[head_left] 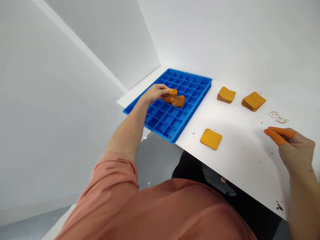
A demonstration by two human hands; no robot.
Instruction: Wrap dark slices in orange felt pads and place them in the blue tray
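Observation:
My left hand (158,91) reaches over a blue compartment tray (178,131), its thumb and fingers pinching an orange square piece (172,92) with rounded corners. Just right of that, a second orange piece (178,101) stands tilted at the tray's compartments; whether it touches the held one I cannot tell. Dark slits or lines show on both. My right hand (287,136), wearing orange finger covers on thumb and forefinger, hovers above the right side of the white table. Its two covered tips meet, and nothing shows between them.
Two stacks of orange squares, a left stack (226,94) and a right stack (253,101), lie toward the wall. Nearer the front edge is another orange square stack (211,139). Thin rubber bands (278,117) and black scraps (279,206) lie on the white table (240,173).

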